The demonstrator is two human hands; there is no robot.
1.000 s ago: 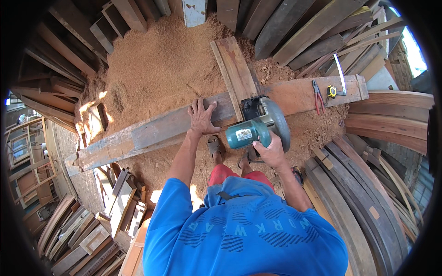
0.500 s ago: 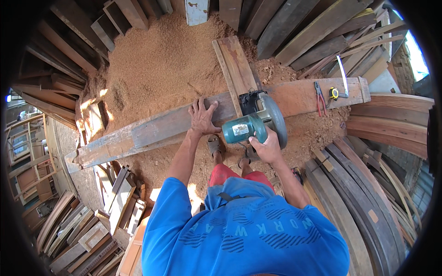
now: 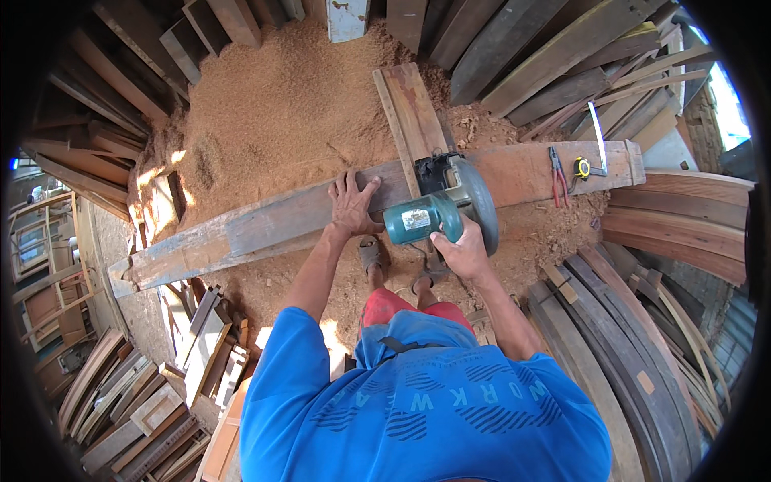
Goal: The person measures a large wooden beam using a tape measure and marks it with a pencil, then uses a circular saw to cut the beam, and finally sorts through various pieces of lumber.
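My right hand is wrapped round the rear handle of a green circular saw, thumb on top. Its grey blade guard faces right, and the saw stands over the near end of a short reddish-brown board. That board lies crosswise on a long weathered plank and points away from me. My left hand rests on the long plank, left of the saw, with its fingers spread and nothing in it. The saw's body hides where its blade meets the wood.
On the plank's right end lie red-handled pliers, a yellow tape measure and a metal square. Sawdust is heaped beyond the plank. Stacked boards surround me on the right, with wood offcuts at lower left.
The saw and my right hand have shifted very slightly toward me and to the left. My left hand stays spread on the plank.
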